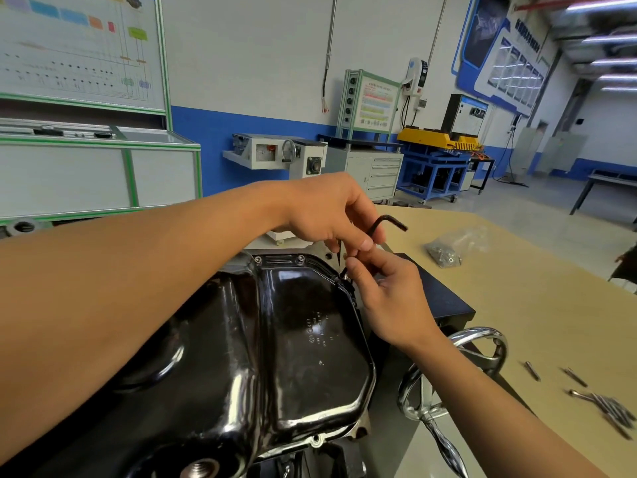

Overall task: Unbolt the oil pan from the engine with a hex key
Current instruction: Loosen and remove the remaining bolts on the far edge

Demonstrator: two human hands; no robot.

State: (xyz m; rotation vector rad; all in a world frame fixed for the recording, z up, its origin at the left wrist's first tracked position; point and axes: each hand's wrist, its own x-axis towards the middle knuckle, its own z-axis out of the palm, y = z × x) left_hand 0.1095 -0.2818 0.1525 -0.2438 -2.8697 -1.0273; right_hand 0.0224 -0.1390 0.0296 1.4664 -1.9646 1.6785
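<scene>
A glossy black oil pan (pixel 293 339) fills the lower middle of the view, with two bolts at its far edge (pixel 279 259). A black L-shaped hex key (pixel 387 223) stands over the pan's far right rim, its long leg running down to the flange. My left hand (pixel 331 212) reaches across the pan and pinches the key near its bend. My right hand (pixel 389 298) comes from the lower right, and its fingertips pinch the key's lower shaft just above the rim. The bolt under the key's tip is hidden.
A chrome handwheel (pixel 458 374) sticks out to the right of the engine stand. On the tan table (pixel 517 305) lie a plastic bag of fasteners (pixel 448 251) and several loose tools (pixel 603 405). Cabinets and workshop equipment stand behind.
</scene>
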